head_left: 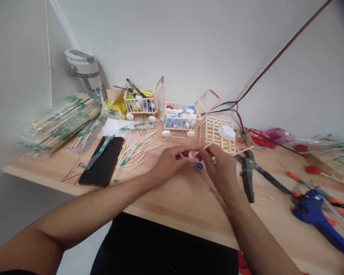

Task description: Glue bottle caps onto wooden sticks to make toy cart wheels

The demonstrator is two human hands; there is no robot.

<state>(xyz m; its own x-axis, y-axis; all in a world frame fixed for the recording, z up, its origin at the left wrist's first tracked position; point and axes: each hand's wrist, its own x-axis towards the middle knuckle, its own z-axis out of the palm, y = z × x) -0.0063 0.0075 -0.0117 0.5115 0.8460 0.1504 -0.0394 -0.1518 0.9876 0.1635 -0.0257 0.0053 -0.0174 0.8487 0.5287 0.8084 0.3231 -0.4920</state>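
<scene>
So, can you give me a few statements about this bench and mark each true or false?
1. The left hand holds a white cap. True.
2. The right hand holds nothing. False: the right hand grips a thin stick.
3. The black phone lies left of the loose sticks. True.
4. The middle cart contains only pens. False: the middle cart contains bottle caps.
5. The pliers lie right of both hands. True.
</scene>
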